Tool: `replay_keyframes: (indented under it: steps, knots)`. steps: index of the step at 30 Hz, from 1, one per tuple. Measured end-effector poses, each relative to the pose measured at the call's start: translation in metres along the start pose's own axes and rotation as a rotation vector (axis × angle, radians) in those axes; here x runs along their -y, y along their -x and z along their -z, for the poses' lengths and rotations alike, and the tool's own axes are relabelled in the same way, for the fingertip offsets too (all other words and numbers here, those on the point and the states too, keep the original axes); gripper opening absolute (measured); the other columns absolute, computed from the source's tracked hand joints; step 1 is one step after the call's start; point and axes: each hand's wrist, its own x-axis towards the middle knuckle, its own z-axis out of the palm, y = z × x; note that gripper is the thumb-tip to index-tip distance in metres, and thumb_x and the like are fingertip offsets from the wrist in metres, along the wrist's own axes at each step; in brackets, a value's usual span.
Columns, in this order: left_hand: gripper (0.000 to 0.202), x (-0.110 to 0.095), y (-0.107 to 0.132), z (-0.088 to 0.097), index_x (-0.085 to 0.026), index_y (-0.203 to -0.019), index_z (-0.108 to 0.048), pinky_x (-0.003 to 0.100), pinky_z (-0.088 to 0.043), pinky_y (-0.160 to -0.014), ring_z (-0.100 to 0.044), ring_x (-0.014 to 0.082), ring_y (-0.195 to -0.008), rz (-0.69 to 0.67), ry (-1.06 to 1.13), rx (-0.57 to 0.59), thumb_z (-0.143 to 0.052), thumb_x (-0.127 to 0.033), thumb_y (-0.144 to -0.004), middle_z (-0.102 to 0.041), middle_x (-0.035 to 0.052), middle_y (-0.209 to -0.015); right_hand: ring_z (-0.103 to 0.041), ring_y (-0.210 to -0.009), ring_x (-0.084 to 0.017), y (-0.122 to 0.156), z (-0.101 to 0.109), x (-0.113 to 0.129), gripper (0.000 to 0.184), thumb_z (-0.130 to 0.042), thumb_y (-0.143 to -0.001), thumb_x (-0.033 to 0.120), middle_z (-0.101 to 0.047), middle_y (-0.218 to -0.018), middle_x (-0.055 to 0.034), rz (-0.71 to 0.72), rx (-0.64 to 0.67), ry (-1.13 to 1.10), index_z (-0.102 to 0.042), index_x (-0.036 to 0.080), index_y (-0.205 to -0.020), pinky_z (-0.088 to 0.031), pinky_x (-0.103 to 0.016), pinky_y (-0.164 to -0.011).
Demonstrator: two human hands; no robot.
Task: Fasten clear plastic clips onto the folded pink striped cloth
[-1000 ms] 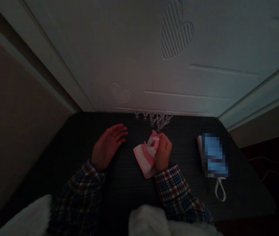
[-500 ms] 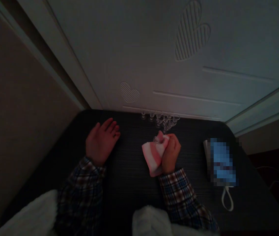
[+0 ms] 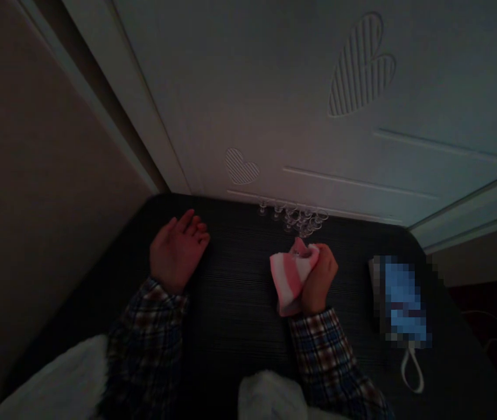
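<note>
The room is dim. My right hand (image 3: 318,280) is closed around a pink and white striped cloth (image 3: 290,277), held just above a dark table (image 3: 231,315). A small clear object seems to sit inside the cloth at its top; I cannot make it out. My left hand (image 3: 176,251) rests on the table to the left, fingers stretched out and holding nothing. Several tiny clear glasses (image 3: 296,214) stand in a cluster at the table's far edge, just beyond the cloth.
A white panel with heart shapes (image 3: 362,64) rises behind the table. A blurred blue item (image 3: 401,300) with a white loop strap (image 3: 412,370) lies at the right. White fluffy fabric (image 3: 270,396) lies along the near edge.
My right hand has bunched the cloth tighter round what it holds. My left hand has drawn back to the left, away from the cloth. The view shifted slightly.
</note>
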Motion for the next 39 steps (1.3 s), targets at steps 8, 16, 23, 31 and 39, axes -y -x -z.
replay_keyframes:
  steps: [8,16,23,31,39]
  knots:
    - [0.026,0.009,0.002,-0.004,-0.015,-0.097,-0.06,0.023,-0.046,-0.067,-0.056,0.0118,-0.077,0.051,-0.177,0.039,-0.043,-0.029,-0.083,-0.061,0.0042,-0.085,-0.044,-0.057,-0.011,0.007,-0.004,0.0,0.029,-0.032,-0.085,0.027,-0.049,-0.06,0.0033,0.047,0.109,-0.036,-0.05,0.016,-0.066,-0.034,-0.022,-0.055]
    - [0.021,0.058,0.024,-0.021,-0.019,-0.096,-0.06,0.028,-0.044,-0.073,-0.056,0.0158,-0.083,-0.017,-1.344,0.373,-0.047,-0.03,-0.084,-0.061,0.0036,-0.091,-0.046,-0.057,-0.011,0.014,-0.011,-0.002,0.029,-0.033,-0.087,0.029,-0.052,-0.061,0.0023,0.096,0.241,0.151,-0.05,0.017,-0.067,-0.033,-0.022,-0.055]
    - [0.039,0.075,0.039,-0.024,-0.023,-0.121,-0.043,0.031,-0.044,-0.081,-0.055,0.0161,-0.089,-0.213,-1.591,0.53,-0.049,-0.028,-0.083,-0.058,0.0032,-0.1,-0.055,-0.07,-0.015,0.014,-0.012,0.001,0.021,-0.035,-0.087,0.031,-0.061,-0.078,-0.0015,0.037,0.207,0.222,-0.053,0.019,-0.085,-0.038,-0.024,-0.063]
    - [0.025,0.069,0.034,-0.022,-0.022,-0.108,-0.05,0.029,-0.045,-0.076,-0.054,0.0148,-0.085,-0.228,-1.673,0.534,-0.047,-0.027,-0.084,-0.056,0.0022,-0.097,-0.06,-0.073,-0.017,0.024,-0.014,0.003,0.024,-0.037,-0.087,0.034,-0.062,-0.085,-0.0037,0.006,0.246,0.199,-0.047,0.021,-0.104,-0.041,-0.026,-0.062]
    - [0.016,0.068,0.037,-0.026,-0.021,-0.099,-0.05,0.027,-0.044,-0.073,-0.056,0.0139,-0.079,-0.19,-1.65,0.523,-0.046,-0.027,-0.084,-0.058,0.0004,-0.088,-0.06,-0.074,-0.015,0.023,-0.013,0.008,0.025,-0.032,-0.089,0.034,-0.064,-0.084,-0.0016,0.034,0.37,0.176,-0.052,0.021,-0.099,-0.041,-0.024,-0.063]
